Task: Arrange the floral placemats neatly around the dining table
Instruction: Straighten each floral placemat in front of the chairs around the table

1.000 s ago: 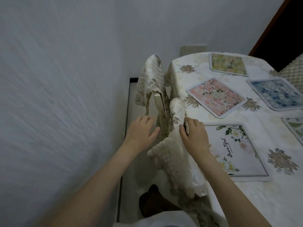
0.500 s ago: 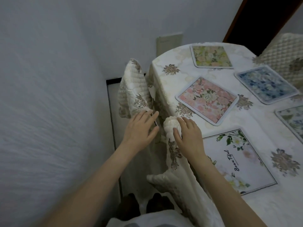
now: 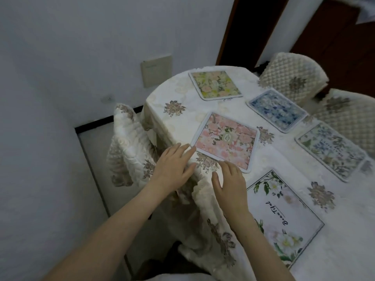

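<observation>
Both hands flat, fingers spread, holding nothing: left hand [image 3: 172, 169] & right hand [image 3: 230, 186] on tabletop [image 3: 345, 230] edge by pink placemat [image 3: 226, 140], white placemat [image 3: 284, 218] w/ script lettering alongside, wording unclear.

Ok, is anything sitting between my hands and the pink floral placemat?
Nothing visible. The left hand and right hand hover at the table edge, with only bare tablecloth before the pink placemat.
</observation>
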### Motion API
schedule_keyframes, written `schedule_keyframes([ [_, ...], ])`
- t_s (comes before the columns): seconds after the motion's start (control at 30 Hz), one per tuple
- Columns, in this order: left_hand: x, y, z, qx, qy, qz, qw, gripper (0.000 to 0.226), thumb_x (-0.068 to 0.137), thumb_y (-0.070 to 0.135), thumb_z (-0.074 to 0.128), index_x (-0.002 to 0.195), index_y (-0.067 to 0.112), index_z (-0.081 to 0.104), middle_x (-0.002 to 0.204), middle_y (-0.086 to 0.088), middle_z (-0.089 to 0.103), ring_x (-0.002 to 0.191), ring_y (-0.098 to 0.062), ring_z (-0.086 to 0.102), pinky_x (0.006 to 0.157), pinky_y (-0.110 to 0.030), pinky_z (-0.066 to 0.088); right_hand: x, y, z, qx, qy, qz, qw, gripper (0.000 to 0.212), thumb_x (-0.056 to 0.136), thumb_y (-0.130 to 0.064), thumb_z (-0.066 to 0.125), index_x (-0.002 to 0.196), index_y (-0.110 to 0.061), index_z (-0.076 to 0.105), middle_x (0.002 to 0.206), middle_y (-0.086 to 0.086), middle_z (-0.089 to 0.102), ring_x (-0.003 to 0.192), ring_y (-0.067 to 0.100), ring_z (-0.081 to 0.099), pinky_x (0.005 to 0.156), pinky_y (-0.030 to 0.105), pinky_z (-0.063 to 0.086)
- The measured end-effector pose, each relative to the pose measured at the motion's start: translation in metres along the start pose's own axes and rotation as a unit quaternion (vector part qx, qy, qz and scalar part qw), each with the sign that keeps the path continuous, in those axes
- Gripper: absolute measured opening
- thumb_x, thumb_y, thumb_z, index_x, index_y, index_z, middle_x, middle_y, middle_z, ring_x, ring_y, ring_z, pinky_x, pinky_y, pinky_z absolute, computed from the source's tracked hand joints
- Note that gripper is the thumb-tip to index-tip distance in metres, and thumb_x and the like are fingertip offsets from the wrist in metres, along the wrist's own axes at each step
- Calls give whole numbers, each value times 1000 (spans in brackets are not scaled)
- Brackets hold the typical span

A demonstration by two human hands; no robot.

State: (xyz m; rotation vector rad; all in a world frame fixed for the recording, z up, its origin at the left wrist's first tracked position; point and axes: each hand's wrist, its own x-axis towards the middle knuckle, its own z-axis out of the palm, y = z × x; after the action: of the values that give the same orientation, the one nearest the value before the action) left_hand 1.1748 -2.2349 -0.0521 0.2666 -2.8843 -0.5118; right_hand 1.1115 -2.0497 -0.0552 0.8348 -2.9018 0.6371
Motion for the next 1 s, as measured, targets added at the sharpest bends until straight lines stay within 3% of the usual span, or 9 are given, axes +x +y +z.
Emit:
schedule_keyframes([
  [0.6, 108, -27, 5, -29, -73, 66, 995, 52, 94, 43, 33, 132, 12, 49, 127, -7, 59, 117, -26, 50, 99, -43, 42, 97, 6, 29, 40, 30, 123, 991, 42, 95, -33, 44, 130, -11, 50, 129, 9, 58, 120, 29, 47, 101, 41, 38],
  [0.87, 131, -90, 1, -33, -117, 217, 968, 42, 92, 36, 44, 122, 9, 58, 115, -9, 65, 107, -28, 57, 88, -44, 48, 95, -39, 66, 46, 63, 242, 967, 41, 96, -32, 43, 131, -12, 49, 128, 8, 57, 118, 25, 47, 101, 38, 40],
  [1.0, 154, -145, -19, -24, -152, 296, 943, 43, 92, 36, 44, 122, 9, 58, 115, -9, 65, 107, -29, 57, 87, -43, 48, 105, -73, 79, 7, 69, 253, 965, 39, 94, -27, 48, 129, -10, 51, 125, 9, 59, 116, 27, 50, 99, 37, 41],
])
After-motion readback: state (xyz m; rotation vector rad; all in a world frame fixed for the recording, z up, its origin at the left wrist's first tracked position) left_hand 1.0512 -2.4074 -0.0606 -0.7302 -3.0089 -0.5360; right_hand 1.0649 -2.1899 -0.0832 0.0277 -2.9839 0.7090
